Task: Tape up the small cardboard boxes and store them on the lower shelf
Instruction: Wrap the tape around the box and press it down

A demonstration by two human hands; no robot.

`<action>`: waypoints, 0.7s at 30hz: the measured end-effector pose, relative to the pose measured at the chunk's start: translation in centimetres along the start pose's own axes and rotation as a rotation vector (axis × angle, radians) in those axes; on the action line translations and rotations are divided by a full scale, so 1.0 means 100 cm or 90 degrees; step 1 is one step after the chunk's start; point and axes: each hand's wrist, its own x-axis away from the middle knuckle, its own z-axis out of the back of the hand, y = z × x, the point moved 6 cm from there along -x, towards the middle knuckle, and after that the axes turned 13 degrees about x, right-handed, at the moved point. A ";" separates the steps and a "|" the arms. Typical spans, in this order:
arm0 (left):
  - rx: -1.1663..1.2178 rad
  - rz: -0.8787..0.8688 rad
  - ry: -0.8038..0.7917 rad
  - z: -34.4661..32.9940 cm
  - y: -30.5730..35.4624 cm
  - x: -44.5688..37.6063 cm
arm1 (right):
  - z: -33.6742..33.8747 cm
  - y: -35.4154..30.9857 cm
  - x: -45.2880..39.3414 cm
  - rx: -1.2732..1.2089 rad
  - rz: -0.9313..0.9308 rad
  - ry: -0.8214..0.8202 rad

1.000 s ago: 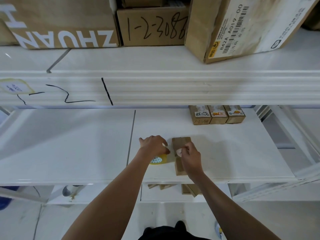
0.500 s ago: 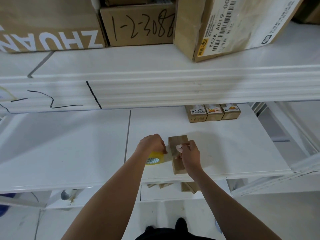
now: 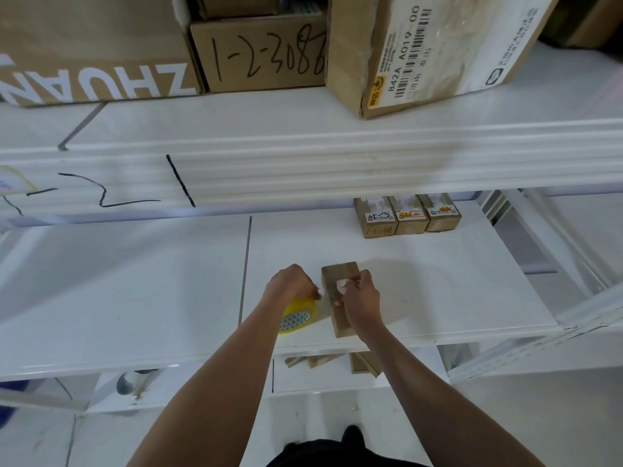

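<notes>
A small brown cardboard box (image 3: 338, 323) lies lengthwise on the white middle shelf (image 3: 455, 291). My right hand (image 3: 359, 298) lies over the box's middle, its fingers curled down on the top. Just left of the box, my left hand (image 3: 290, 284) grips a yellow roll of tape (image 3: 298, 316). A clear strip of tape seems to run from the roll to the box, though it is faint. Three small labelled boxes (image 3: 408, 217) stand in a row at the back of the same shelf. Several more small boxes (image 3: 337, 360) show on the lower shelf (image 3: 337, 379) beneath.
Large cardboard cartons (image 3: 263, 48) fill the top shelf, whose thick white front edge (image 3: 337, 170) overhangs the working shelf. The white shelf frame (image 3: 556, 244) stands at the right. A dark round object (image 3: 125, 382) lies on the lower level at the left.
My left hand has drawn the tape roll slightly left, away from the box. My right hand has stayed on the box. The camera view has tilted a little.
</notes>
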 end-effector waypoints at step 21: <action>0.103 0.011 0.040 -0.007 -0.010 0.005 | 0.000 -0.004 0.003 0.063 0.031 -0.023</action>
